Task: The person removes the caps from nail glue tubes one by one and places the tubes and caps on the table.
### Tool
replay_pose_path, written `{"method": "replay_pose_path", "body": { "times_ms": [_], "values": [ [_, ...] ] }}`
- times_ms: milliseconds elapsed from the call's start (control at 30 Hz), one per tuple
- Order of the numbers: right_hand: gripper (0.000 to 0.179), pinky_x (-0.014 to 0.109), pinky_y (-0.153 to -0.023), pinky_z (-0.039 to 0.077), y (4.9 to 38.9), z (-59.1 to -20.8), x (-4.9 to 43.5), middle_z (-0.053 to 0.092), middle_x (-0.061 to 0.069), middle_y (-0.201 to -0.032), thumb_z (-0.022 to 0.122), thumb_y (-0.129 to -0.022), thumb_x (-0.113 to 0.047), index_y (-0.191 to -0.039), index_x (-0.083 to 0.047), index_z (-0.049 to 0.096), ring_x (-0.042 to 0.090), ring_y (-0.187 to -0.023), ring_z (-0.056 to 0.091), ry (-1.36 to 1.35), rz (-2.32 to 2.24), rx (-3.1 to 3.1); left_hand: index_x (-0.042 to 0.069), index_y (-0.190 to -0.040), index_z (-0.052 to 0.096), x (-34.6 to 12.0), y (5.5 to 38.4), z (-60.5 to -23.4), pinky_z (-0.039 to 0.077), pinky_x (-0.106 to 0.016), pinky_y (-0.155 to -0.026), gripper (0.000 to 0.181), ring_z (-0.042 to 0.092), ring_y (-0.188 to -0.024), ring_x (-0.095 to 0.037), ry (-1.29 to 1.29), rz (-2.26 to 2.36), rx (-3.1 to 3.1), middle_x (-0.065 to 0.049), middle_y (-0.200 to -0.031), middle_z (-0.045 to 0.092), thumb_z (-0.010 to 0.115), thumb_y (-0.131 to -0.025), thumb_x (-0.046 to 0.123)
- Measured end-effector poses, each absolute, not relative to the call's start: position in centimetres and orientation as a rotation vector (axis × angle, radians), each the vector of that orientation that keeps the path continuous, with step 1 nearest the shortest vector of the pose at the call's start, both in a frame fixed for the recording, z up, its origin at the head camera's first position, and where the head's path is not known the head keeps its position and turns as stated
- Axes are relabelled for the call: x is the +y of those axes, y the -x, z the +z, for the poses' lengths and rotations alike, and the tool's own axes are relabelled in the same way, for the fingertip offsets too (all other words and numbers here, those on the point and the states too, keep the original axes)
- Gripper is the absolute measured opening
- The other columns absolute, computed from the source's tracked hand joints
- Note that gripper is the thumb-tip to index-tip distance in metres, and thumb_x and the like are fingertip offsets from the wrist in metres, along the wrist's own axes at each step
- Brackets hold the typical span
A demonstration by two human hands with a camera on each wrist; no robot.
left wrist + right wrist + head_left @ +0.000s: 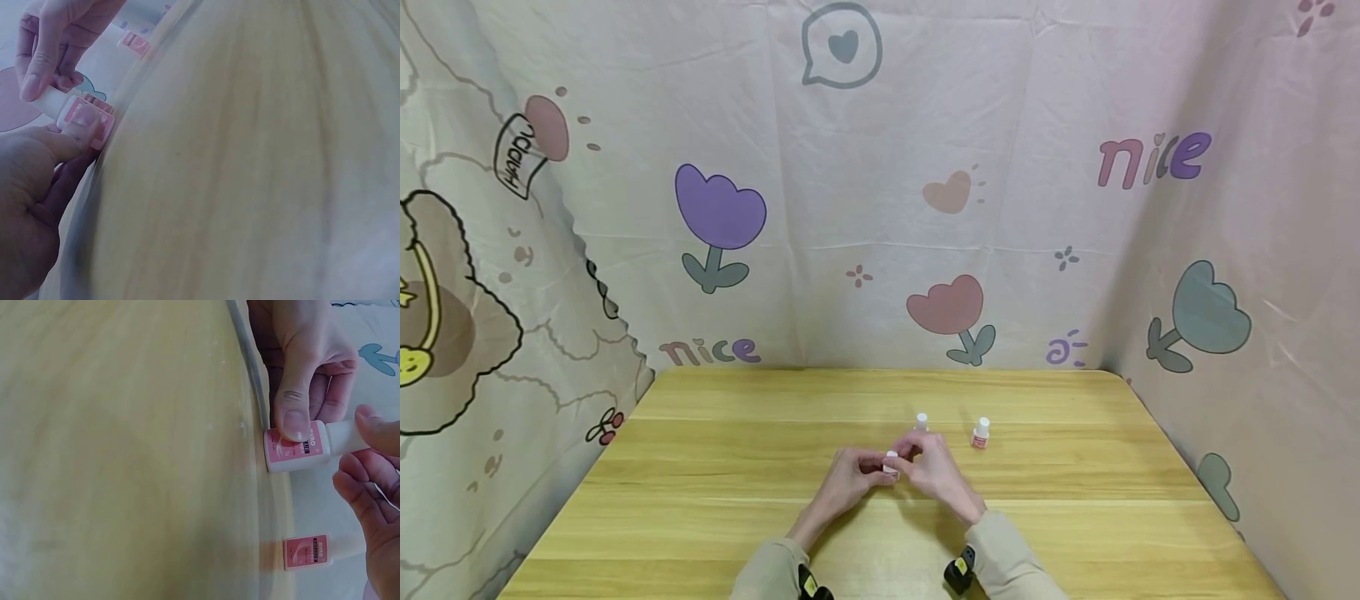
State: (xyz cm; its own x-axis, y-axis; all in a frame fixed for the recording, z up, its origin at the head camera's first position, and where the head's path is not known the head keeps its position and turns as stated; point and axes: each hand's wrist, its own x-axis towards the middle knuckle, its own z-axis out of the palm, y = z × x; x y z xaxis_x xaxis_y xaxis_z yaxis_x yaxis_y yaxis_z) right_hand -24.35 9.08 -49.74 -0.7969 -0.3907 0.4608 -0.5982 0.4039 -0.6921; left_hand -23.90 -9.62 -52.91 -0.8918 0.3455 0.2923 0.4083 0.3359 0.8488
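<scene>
A small white bottle (294, 461) with a pink label stands upright on the table, its white cap (342, 437) on top. My left hand (850, 479) holds its body between thumb and fingers, the thumb pressed over the label. The right hand (934, 468) pinches the cap from the other side, thumb on it. Fingers partly cover this bottle in the head view. Just behind the right hand is a second like bottle (922, 420), its lower part hidden. A third bottle (981, 434) stands upright to the right, apart from both hands.
A wood-grain table (737, 433) lies under the hands. Patterned cloth (850, 208) hangs behind it and along both sides. Black devices with yellow marks, such as the right one (959, 570), are worn at both wrists over light sleeves (1011, 554).
</scene>
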Motion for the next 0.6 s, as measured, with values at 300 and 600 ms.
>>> {"method": "replay_pose_path", "body": {
  "times_ms": [300, 600],
  "values": [
    [0.007, 0.023, -0.067, 0.055, 24.24, -49.78, 9.13, 0.072, 0.005, -0.08, 0.08, -0.083, -0.005, -0.086, -0.006, 0.074, 0.005, -0.072, 0.063, -0.887, 1.329, -2.429, 0.009, -0.099, 0.079, -9.55, 23.89, -52.93, 0.055, -0.018, -0.075, 0.016, 0.071, -0.081, -0.003, 0.714, -1.643, -2.506, -0.006, -0.093, 0.08, 0.081, -0.083, 0.011],
    [0.015, 0.019, -0.065, 0.054, 24.28, -49.71, 8.95, 0.073, 0.004, -0.079, 0.084, -0.079, -0.012, -0.087, -0.007, 0.072, -0.002, -0.069, 0.059, -0.72, 1.392, -2.53, 0.011, -0.098, 0.08, -9.59, 23.89, -53.05, 0.055, -0.019, -0.075, 0.014, 0.07, -0.082, -0.003, 0.704, -1.621, -2.5, -0.004, -0.093, 0.08, 0.081, -0.084, 0.013]
  ]
}}
